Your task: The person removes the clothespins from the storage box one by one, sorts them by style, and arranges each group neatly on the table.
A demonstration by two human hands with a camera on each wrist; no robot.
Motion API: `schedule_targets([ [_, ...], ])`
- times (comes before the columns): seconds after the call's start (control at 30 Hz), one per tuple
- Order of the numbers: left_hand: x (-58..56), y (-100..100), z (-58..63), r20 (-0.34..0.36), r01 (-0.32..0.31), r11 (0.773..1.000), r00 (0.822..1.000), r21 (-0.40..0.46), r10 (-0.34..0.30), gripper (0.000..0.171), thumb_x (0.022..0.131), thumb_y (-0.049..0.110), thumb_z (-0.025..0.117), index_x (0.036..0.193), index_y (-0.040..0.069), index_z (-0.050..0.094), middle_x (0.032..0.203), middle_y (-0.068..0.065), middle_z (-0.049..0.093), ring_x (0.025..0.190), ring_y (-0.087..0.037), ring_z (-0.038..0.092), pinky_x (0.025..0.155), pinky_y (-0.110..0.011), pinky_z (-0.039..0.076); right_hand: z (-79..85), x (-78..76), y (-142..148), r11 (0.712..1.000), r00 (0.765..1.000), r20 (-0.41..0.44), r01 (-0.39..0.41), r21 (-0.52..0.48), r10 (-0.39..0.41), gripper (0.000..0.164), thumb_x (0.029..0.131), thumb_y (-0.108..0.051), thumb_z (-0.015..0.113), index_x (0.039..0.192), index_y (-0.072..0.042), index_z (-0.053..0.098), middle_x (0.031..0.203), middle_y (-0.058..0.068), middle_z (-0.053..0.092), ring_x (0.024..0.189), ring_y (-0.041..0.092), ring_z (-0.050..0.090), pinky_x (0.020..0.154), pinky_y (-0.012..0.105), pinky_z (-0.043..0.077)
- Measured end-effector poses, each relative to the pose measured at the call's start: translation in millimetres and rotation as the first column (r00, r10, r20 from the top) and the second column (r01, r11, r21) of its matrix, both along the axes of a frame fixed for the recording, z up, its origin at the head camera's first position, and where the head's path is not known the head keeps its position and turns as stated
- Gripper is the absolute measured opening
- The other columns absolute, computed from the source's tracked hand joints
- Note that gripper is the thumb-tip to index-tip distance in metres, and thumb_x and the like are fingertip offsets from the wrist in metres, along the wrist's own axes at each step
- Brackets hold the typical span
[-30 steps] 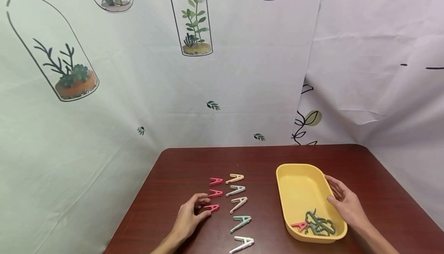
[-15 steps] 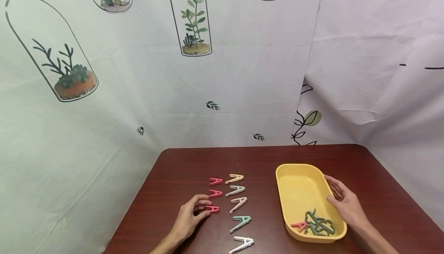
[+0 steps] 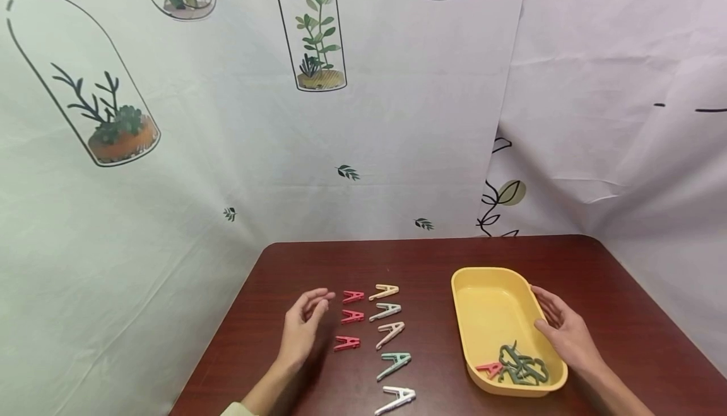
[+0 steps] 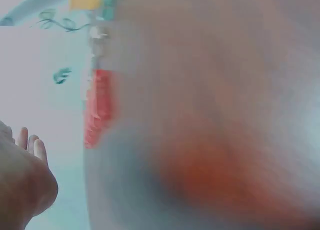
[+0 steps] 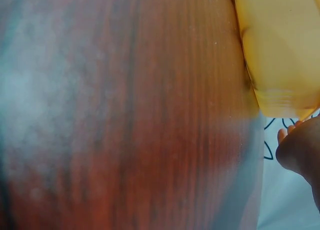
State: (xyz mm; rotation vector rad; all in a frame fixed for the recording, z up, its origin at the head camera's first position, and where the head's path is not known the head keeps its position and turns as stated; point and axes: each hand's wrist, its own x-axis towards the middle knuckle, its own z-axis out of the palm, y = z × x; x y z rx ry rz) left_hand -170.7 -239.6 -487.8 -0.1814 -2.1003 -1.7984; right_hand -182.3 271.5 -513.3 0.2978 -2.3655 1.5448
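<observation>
My left hand (image 3: 302,326) is raised a little left of a column of three red clothespins (image 3: 348,343), its fingers loosely bent and nothing seen between them. Nearest to its fingertips lies the farthest red clothespin (image 3: 353,297). In the left wrist view the hand (image 4: 25,182) shows at the left edge, and the red clothespins (image 4: 100,107) look blurred. My right hand (image 3: 570,334) grips the right side of a yellow tray (image 3: 461,321), thumb over the rim and fingers outside. Inside the tray's near end lie a red clothespin (image 3: 490,370) and several tangled dark green pieces (image 3: 522,367).
Right of the red ones runs a second column of clothespins: yellow (image 3: 384,291), pale grey-green (image 3: 386,312), pale pink (image 3: 390,334), green (image 3: 394,365) and white (image 3: 396,399). A dark reddish-brown table (image 3: 428,258) bears everything. A printed cloth (image 3: 397,151) hangs behind it.
My left hand has let go of the nearest red clothespin, which lies in line with the other two, and has moved up and away to the far left. The right hand and tray stay put.
</observation>
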Motion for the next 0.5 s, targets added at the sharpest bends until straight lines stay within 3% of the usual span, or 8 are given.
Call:
schedule_targets([
  [0.2, -15.3, 16.7, 23.8, 0.020, 0.046, 0.974, 0.998, 0.220, -0.052, 0.035, 0.105, 0.010, 0.067, 0.137, -0.004, 0.062, 0.136, -0.027, 0.067, 0.122, -0.019, 0.070, 0.099, -0.028, 0.056, 1.0, -0.1, -0.1, 1.000, 1.000, 0.018, 0.010, 0.017, -0.010, 0.060, 0.095, 0.015, 0.063, 0.152, 0.012, 0.044, 0.151, 0.040, 0.046, 0.117, -0.028, 0.040, 0.093, 0.001, 0.039],
  [0.33, -22.1, 37.0, 41.1, 0.038, 0.098, 0.935, 0.992, 0.341, -0.118, 0.046, 0.104, 0.007, 0.069, 0.146, -0.004, 0.056, 0.145, -0.022, 0.063, 0.126, -0.015, 0.067, 0.104, -0.030, 0.053, 1.8, 0.7, -0.5, 1.000, 1.000, 0.011, -0.002, 0.003, 0.002, 0.060, 0.095, 0.015, 0.063, 0.152, 0.012, 0.044, 0.150, 0.041, 0.046, 0.118, -0.027, 0.040, 0.093, 0.001, 0.039],
  [0.5, -28.2, 71.3, 58.9, 0.048, 0.174, 0.894, 0.976, 0.413, -0.213, 0.052, 0.103, 0.002, 0.068, 0.151, -0.007, 0.051, 0.148, -0.020, 0.061, 0.130, -0.016, 0.064, 0.106, -0.029, 0.051, 2.0, 0.5, -0.4, 1.000, 1.000, 0.004, -0.008, 0.000, 0.008, 0.060, 0.095, 0.015, 0.062, 0.152, 0.012, 0.043, 0.151, 0.039, 0.047, 0.119, -0.027, 0.041, 0.093, 0.002, 0.040],
])
